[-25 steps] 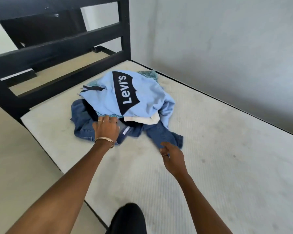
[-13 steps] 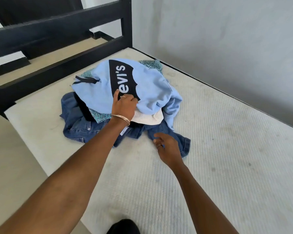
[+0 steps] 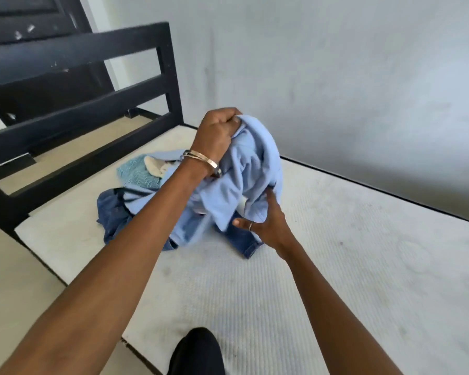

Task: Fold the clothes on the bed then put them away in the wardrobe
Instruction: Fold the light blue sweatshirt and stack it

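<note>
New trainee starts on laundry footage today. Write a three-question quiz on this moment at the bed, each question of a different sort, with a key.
1. True or false: the left hand grips the light blue sweatshirt and holds it above the pile.
2. Multiple choice: what does the right hand touch? A) the black bed frame B) the lower part of the light blue sweatshirt C) the teal patterned garment
3. Fill in: the dark blue garment lying on the mattress under the pile is a pair of ____.

Key: 1 true; 2 B; 3 jeans
</note>
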`<act>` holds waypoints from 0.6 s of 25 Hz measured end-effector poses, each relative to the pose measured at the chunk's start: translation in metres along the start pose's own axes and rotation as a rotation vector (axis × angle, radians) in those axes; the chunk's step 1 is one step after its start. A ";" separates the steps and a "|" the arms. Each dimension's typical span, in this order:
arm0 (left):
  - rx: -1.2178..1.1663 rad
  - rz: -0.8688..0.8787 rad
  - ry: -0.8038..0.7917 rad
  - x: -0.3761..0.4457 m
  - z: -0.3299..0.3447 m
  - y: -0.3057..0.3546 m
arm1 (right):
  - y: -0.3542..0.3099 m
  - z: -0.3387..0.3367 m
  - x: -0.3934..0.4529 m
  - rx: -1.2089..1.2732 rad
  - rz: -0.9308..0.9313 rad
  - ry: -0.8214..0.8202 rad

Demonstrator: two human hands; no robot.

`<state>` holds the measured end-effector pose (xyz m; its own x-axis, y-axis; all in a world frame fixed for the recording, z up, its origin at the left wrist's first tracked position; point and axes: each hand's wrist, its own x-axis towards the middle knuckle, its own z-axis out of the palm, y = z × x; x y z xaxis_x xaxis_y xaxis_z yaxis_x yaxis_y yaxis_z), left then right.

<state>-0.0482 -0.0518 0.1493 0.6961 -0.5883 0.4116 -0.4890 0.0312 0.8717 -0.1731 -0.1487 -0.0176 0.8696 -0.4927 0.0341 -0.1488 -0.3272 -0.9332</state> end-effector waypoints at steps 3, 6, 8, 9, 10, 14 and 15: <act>-0.056 -0.079 -0.004 0.000 0.026 0.079 | -0.035 -0.042 -0.027 0.074 -0.097 0.209; -0.384 -0.316 0.178 -0.004 0.050 0.131 | -0.063 -0.114 -0.057 -0.025 -0.156 0.469; -0.736 -0.530 0.236 -0.008 0.069 0.145 | -0.079 -0.175 -0.078 -0.039 -0.163 0.682; -0.790 -0.595 0.232 -0.011 0.079 0.150 | -0.089 -0.205 -0.090 -0.030 -0.156 0.762; -0.876 -0.642 0.219 -0.014 0.086 0.155 | -0.096 -0.232 -0.103 -0.062 -0.137 0.815; 0.169 -0.473 0.035 -0.037 0.115 0.120 | -0.069 -0.288 -0.149 -0.578 0.095 0.956; 0.379 -0.476 0.000 -0.049 0.124 0.087 | -0.047 -0.286 -0.161 -0.602 0.126 0.956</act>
<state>-0.1902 -0.1206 0.1724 0.8844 -0.4667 -0.0003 -0.2770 -0.5255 0.8045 -0.4408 -0.2844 0.1234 0.1551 -0.8783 0.4523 -0.6361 -0.4391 -0.6345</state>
